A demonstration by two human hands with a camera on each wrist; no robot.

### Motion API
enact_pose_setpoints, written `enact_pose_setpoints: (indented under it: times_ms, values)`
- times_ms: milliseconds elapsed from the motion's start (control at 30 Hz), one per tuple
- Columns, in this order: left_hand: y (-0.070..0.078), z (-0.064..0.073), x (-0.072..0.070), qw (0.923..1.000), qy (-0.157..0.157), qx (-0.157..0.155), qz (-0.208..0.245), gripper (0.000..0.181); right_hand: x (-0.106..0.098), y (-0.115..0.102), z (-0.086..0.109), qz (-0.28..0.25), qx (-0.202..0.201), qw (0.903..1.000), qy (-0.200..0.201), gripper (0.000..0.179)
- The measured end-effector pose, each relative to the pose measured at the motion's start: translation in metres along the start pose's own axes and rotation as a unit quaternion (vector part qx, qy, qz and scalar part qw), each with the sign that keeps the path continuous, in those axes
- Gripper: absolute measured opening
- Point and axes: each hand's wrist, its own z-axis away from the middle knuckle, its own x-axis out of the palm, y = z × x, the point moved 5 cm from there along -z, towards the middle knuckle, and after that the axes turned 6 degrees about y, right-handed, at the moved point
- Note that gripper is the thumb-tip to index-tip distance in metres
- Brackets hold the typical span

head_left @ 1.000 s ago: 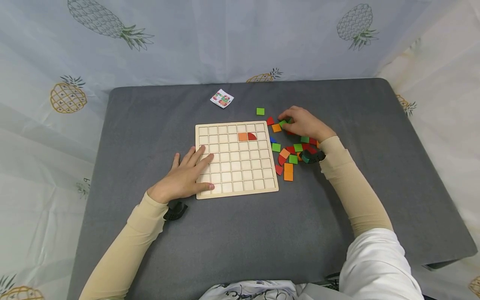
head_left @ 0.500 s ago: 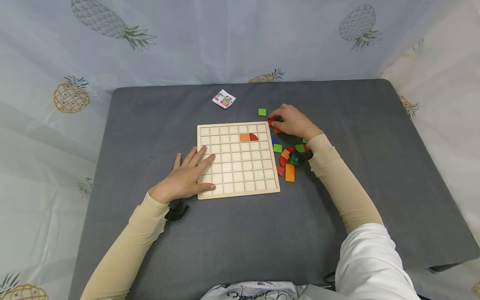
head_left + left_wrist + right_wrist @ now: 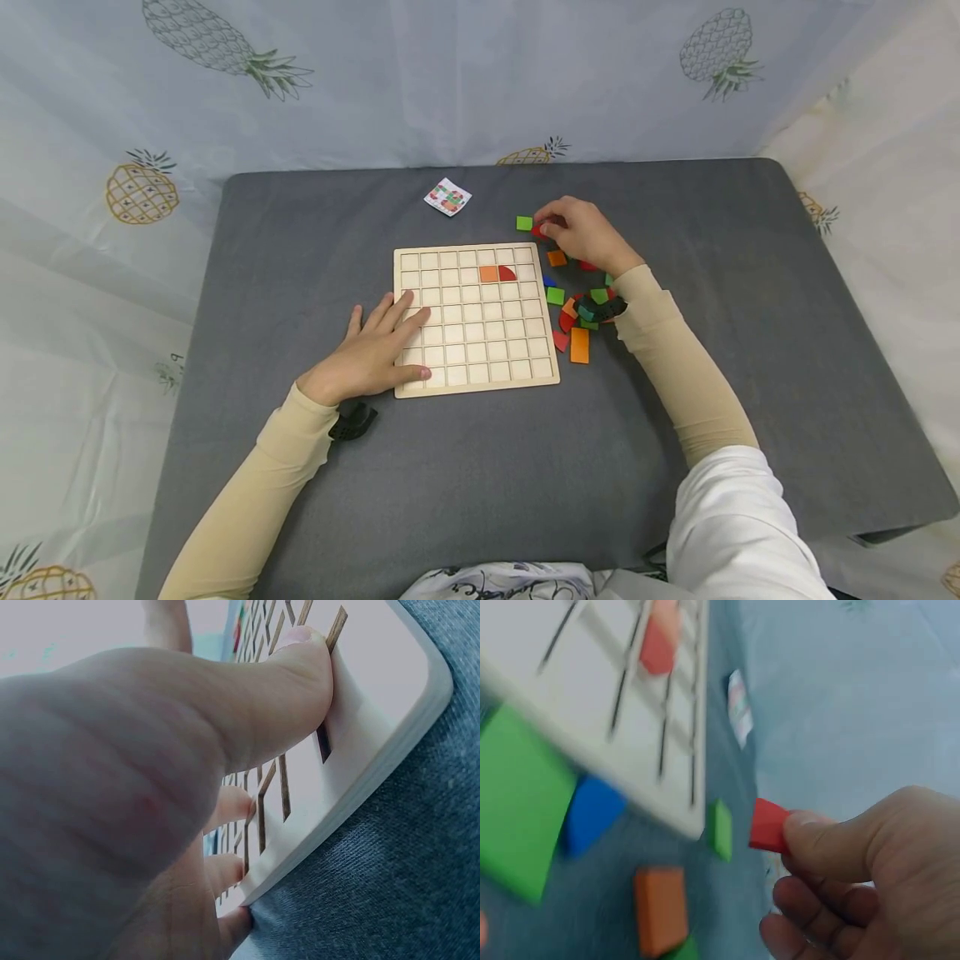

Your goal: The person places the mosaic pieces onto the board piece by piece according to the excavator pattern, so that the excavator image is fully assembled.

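A pale wooden grid board (image 3: 480,333) lies on the table, an orange square tile (image 3: 488,274) and a red quarter-circle tile (image 3: 507,273) side by side in its upper cells. My left hand (image 3: 367,354) rests spread on the board's left side, its thumb over the lower edge cells in the left wrist view. Beyond the board's far right corner, my right hand (image 3: 588,233) pinches a red tile (image 3: 769,825) between thumb and fingers. Just left of that tile lies a green square tile (image 3: 524,223).
Several loose tiles lie right of the board, among them an orange tile (image 3: 557,258), a blue tile (image 3: 592,814) and an orange rectangle (image 3: 580,345). A small printed pattern card (image 3: 447,197) sits behind the board. The grey table (image 3: 465,475) reaches a patterned curtain.
My right hand has moved left and away from me, from the loose tiles to beyond the board's corner, and has picked up the red tile. The left hand stays in place.
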Motion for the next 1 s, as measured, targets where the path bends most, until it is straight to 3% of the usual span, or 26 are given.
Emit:
enact_pose_setpoints:
  times_ms: [200,367,700,1000]
  values:
    - [-0.001,0.000,0.000,1.0000,0.002,-0.001,-0.001,0.089,0.003,-0.024,-0.002,-0.069,-0.030,0.9969,0.024,0.025]
    - [-0.001,0.001,0.000,1.0000,0.002,-0.001,0.002,0.088,0.014,-0.038,-0.006,-0.101,-0.042,0.9939,0.013,0.023]
    - [-0.001,-0.001,0.000,0.9999,-0.009,-0.013,-0.002,0.091,0.038,-0.060,-0.010,-0.116,-0.070,0.9902,-0.032,0.021]
    - [-0.001,-0.001,0.000,0.9999,-0.011,-0.012,-0.004,0.092,0.056,-0.066,-0.010,-0.100,-0.075,0.9898,-0.069,0.018]
